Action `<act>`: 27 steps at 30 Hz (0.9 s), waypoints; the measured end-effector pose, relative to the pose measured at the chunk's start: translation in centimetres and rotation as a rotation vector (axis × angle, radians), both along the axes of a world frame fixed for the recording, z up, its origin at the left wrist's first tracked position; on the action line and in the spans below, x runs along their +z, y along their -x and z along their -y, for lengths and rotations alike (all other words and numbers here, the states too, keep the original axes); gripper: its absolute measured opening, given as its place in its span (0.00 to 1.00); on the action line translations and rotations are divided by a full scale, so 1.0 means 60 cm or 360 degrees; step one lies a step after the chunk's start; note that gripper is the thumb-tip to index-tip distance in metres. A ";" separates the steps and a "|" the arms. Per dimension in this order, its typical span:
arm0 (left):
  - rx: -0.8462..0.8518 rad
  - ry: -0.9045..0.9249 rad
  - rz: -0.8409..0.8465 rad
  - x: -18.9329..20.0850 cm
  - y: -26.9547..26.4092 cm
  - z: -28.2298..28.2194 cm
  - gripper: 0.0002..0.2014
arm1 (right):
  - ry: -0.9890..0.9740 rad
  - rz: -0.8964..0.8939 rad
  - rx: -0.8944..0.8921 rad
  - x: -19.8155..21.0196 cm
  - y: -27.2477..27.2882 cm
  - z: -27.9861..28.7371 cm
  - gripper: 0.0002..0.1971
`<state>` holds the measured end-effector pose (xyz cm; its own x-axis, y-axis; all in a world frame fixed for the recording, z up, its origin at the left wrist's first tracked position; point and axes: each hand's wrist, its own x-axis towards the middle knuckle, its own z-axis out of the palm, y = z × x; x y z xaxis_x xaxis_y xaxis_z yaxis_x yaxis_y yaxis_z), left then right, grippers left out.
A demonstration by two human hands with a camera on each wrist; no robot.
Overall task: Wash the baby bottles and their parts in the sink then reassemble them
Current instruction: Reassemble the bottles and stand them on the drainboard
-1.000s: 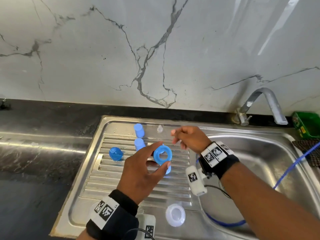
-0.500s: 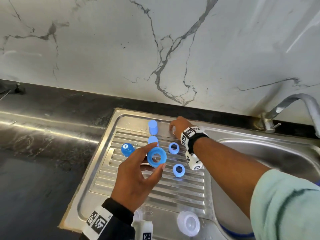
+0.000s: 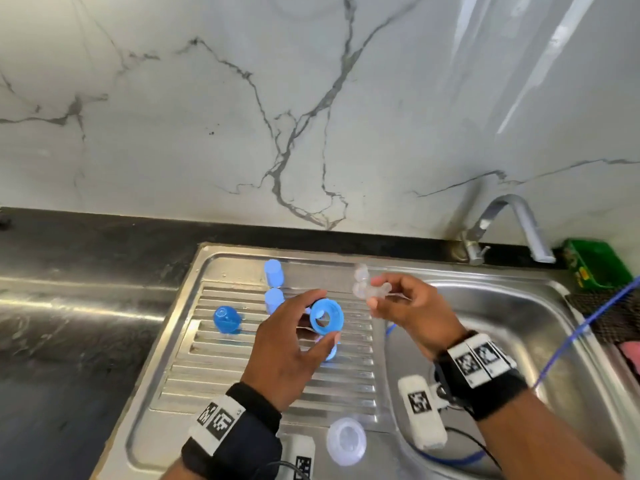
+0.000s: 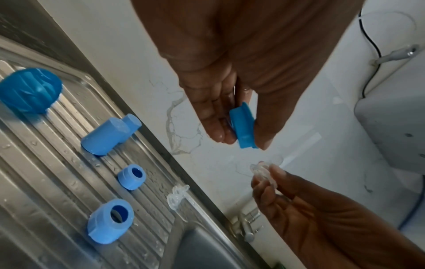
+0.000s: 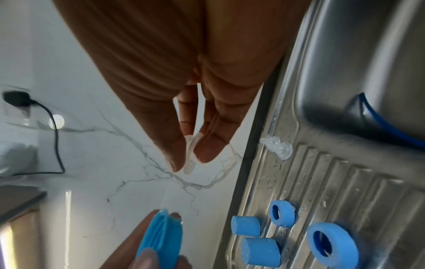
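While my left hand [image 3: 287,344] grips the stiff blue ring [image 3: 326,315], my right hand [image 3: 412,311] at three o'clock pinches the soft, wet teat [image 3: 372,289] by its rim.

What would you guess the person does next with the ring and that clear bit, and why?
Probably bring the right hand toward the left hand and push the clear teat into the blue ring: each hand holds one part, apart, with the ring's hole facing the teat.
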<state>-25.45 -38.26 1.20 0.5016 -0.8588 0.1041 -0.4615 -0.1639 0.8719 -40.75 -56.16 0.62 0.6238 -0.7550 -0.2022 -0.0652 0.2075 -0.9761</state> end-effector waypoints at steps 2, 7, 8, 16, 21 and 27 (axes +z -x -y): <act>-0.0048 -0.0013 -0.0037 0.007 0.021 0.007 0.25 | 0.0027 0.0041 -0.0038 0.011 0.042 -0.021 0.24; -0.0136 -0.0035 -0.0045 0.014 0.068 0.013 0.24 | 0.0601 -0.0033 0.0034 0.037 0.097 -0.053 0.18; -0.0141 -0.0042 -0.0038 0.014 0.075 0.013 0.24 | 0.0849 -0.0090 0.0066 0.041 0.102 -0.056 0.19; -0.0064 -0.0153 0.0244 0.016 0.113 0.013 0.27 | 0.1894 -0.0400 0.0356 0.066 0.114 -0.085 0.25; 0.0074 -0.0340 0.0495 0.034 0.141 0.010 0.25 | 0.1866 -0.0498 0.0500 0.078 0.121 -0.100 0.30; 0.0114 -0.0424 0.0473 0.037 0.168 -0.001 0.31 | 0.1930 -0.0545 0.0603 0.074 0.136 -0.105 0.29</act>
<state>-35.54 -38.22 3.40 0.5429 -0.8392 0.0323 -0.6662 -0.4069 0.6250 -48.88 -49.84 5.06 0.8885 -0.3585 0.2866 -0.2052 -0.8688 -0.4506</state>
